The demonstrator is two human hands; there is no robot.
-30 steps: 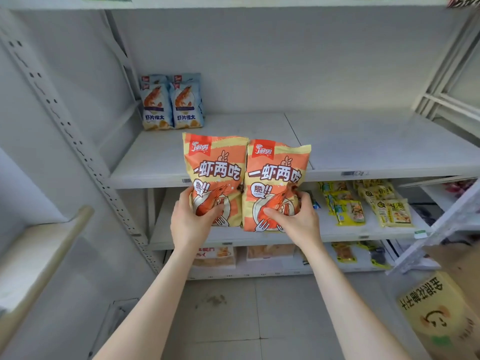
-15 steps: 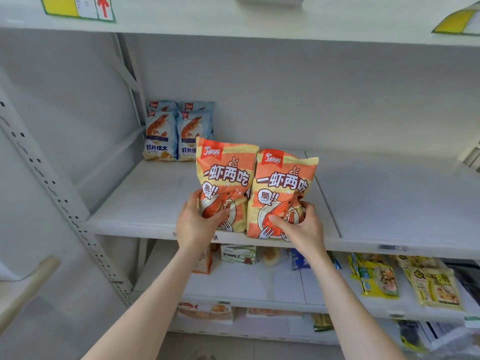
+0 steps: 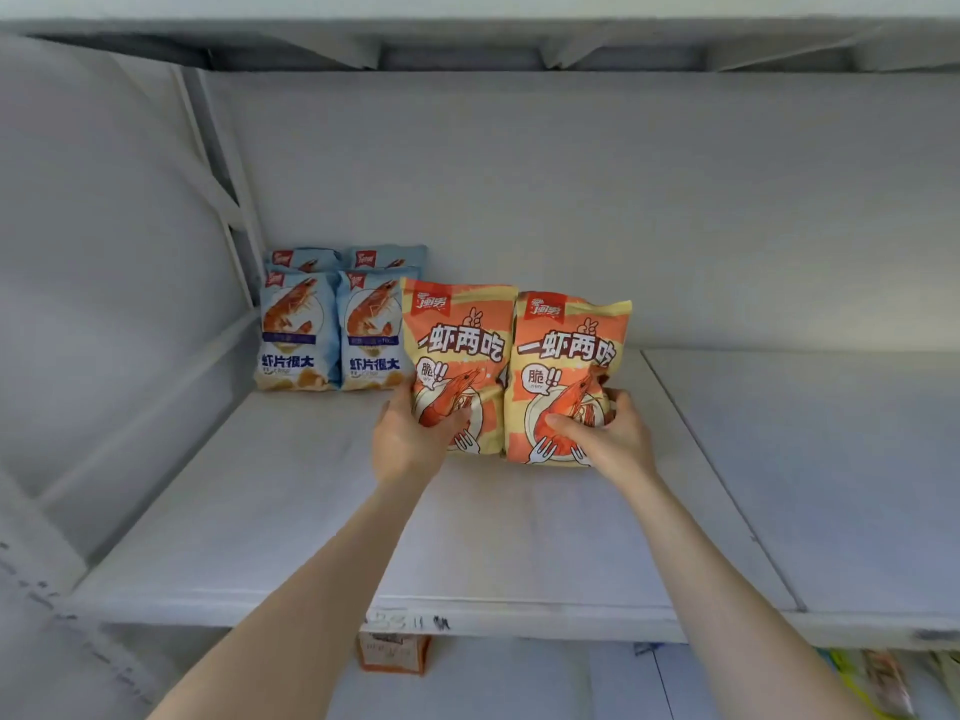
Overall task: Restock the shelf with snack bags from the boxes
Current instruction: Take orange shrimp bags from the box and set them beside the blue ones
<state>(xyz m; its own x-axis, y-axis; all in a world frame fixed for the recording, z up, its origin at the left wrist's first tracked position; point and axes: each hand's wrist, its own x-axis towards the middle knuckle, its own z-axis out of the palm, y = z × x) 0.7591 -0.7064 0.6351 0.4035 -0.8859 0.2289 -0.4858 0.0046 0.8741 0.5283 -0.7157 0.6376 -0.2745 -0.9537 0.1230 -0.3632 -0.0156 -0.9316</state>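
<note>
1. Partly hidden: rear blue bags behind front pair.
2. Left hand fingers curl round left orange bag; right hand fingers round right orange bag.
3. Both glossy, crinkled, upright on matte shelf.

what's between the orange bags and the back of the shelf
Nothing visible does. The blue bags stand close to the left of the orange bags, not behind them; the shelf on the right runs open to the back wall.

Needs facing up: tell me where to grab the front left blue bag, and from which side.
Front left blue bag: pinch its left edge, from the left. It stands upright, a twin bag against its right, another behind; only front and left look free.
</note>
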